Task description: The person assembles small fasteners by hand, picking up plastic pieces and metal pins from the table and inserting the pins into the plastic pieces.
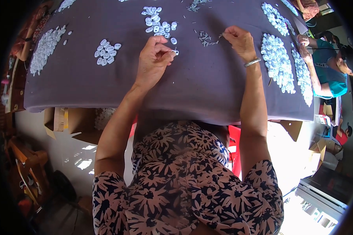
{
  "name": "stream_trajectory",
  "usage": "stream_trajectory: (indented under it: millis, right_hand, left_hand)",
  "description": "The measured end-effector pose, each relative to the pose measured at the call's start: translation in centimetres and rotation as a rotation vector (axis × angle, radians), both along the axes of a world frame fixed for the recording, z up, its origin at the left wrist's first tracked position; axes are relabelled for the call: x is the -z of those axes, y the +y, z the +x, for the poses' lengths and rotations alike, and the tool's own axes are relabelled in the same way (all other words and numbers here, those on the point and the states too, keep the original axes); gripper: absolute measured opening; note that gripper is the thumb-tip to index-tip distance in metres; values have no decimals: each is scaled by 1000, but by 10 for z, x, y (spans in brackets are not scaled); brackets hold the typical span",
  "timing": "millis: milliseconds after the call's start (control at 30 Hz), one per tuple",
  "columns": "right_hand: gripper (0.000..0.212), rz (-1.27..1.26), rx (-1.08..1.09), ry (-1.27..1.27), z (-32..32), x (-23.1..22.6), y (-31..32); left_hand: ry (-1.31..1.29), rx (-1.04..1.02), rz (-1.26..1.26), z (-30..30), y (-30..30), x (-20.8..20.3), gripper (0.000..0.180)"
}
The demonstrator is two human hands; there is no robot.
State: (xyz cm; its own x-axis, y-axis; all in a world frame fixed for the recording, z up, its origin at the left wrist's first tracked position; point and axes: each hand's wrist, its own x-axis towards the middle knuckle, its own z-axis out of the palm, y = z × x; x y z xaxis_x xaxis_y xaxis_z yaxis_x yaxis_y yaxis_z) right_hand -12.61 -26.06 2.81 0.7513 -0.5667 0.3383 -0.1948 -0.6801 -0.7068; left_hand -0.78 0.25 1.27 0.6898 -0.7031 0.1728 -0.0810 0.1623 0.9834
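My left hand (155,56) pinches a small white oval plastic piece (177,52) between thumb and finger, with a thin pin-like bit standing up from it. One loose white oval (173,40) lies just beyond these fingertips, below a larger scatter of white ovals (156,23) with dark marks. My right hand (241,41), with a metal bangle at the wrist, is closed in a pinch at the right end of a small heap of thin grey metal pins (205,38). A thin grey bit shows at its fingertips. The two hands are well apart.
A purple-grey cloth (200,86) covers the table. Marked ovals (107,52) lie left; white pieces are heaped at far left (46,50) and right (277,60). More pins (196,4) lie at the back. Another person's arm (308,58) reaches in at right. Open cardboard boxes (82,123) stand below.
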Motion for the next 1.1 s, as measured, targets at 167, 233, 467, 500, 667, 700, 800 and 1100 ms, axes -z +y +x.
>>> stream_trajectory:
  millis: [167, 233, 467, 500, 667, 700, 800, 1100]
  right_hand:
    - [16, -9, -57, 237, 4, -9, 18]
    - [17, -79, -91, 283, 10, -7, 25]
    - [13, 183, -125, -39, 18, -5, 35]
    - [12, 214, -157, -101, 18, 1, 29]
    - [12, 108, -164, 19, 17, 7, 25]
    - [12, 61, -181, 4, 18, 7, 26]
    - [12, 12, -145, 117, 17, -2, 43]
    - [15, -94, 38, 303, 19, -6, 31]
  left_hand:
    - [-12, -13, 26, 1, 1, -1, 31]
    - [-19, -8, 20, 1, 0, 0, 30]
    - [-19, -9, -2, 2, 0, 1, 30]
    - [-15, -1, -12, 2, 0, 1, 30]
    - [-9, -21, 13, 1, 1, 0, 30]
    - [-1, -18, 13, 2, 1, 0, 29]
    - [-2, -8, 8, 1, 1, 1, 29]
    - [4, -5, 6, 1, 0, 0, 27]
